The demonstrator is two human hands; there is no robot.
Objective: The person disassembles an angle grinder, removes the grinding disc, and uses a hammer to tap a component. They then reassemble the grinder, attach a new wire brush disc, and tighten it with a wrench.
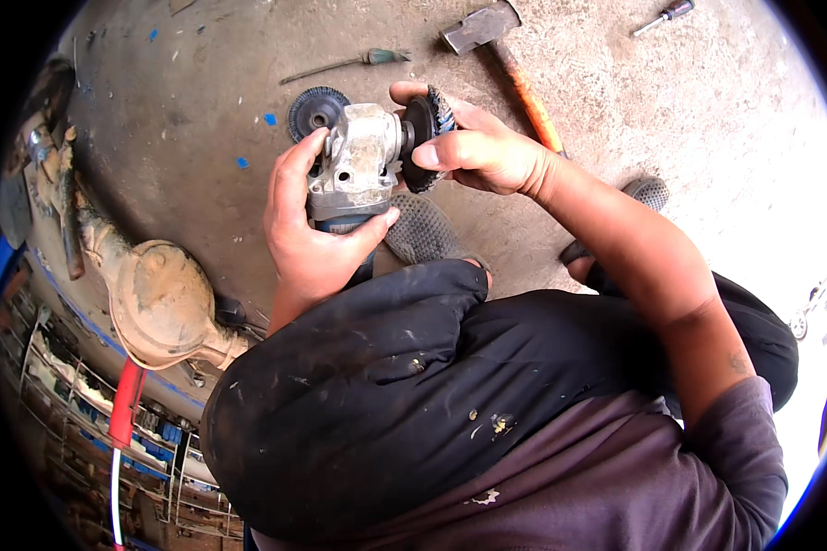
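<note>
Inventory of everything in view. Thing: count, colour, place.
angle grinder: one, grey head, blue body, left hand
black disc: one, at grinder spindle, right hand
loose disc: one, dark grey, beyond grinder
sledgehammer: one, grey head, orange handle, floor, top
long screwdriver: one, green handle, left of sledgehammer
small screwdriver: one, dark handle, top right
blue scraps: at least three, floor, left
axle-like housing: one, tan, left
pole: one, red and white, lower left
lower-left clutter: mixed, uncountable
shoes: two, grey, below grinder and right
trousers: black, centre
shirt: dull purple, bottom
left hand: one, bare, around grinder
right hand: one, bare, gripping black disc
</note>
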